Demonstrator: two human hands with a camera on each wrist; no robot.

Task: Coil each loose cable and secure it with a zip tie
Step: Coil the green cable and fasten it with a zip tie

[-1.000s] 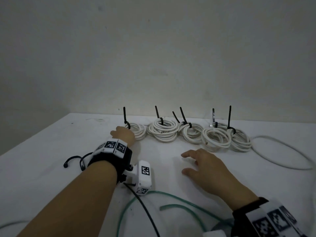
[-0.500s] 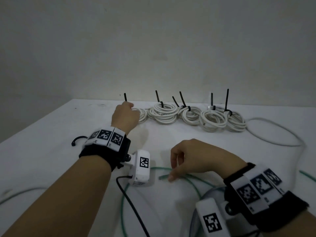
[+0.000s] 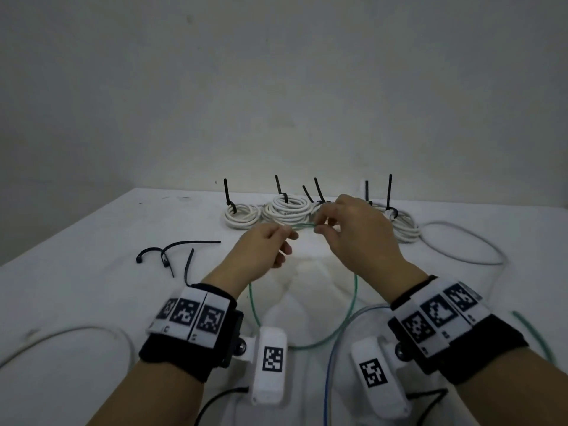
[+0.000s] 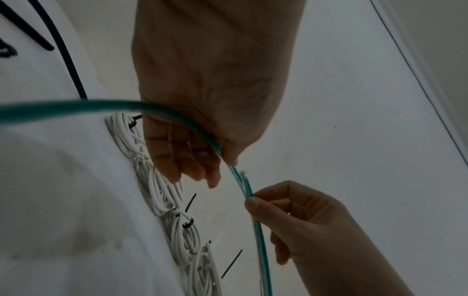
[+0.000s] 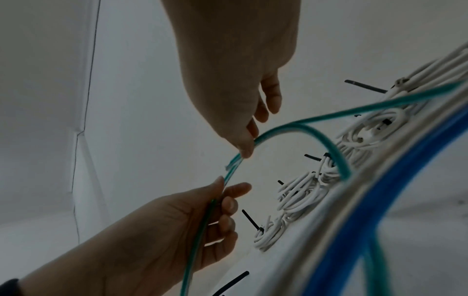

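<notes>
A thin green cable (image 3: 355, 299) hangs in one loop above the white table (image 3: 92, 241). My left hand (image 3: 287, 238) and right hand (image 3: 321, 227) pinch it close together at the top of the loop, where two strands overlap. In the left wrist view my left hand (image 4: 228, 160) pinches the cable (image 4: 76, 105), and the right hand (image 4: 253, 200) grips it just below. The right wrist view has the right hand (image 5: 245, 152) on the cable (image 5: 316, 132) near its cut end, with the left hand (image 5: 222, 190) beneath. Loose black zip ties (image 3: 184, 244) lie to the left.
Several white coils (image 3: 289, 207) bound with upright black zip ties line the table's back edge by the wall. Loose white cable lies at the right (image 3: 479, 241) and the near left (image 3: 76, 332). A blue cable (image 3: 327, 373) runs toward me between my wrists.
My left hand left the leftmost white coil and came to the green cable. My right hand, flat on the table, pinched the cable's end and lifted it into a loop.
</notes>
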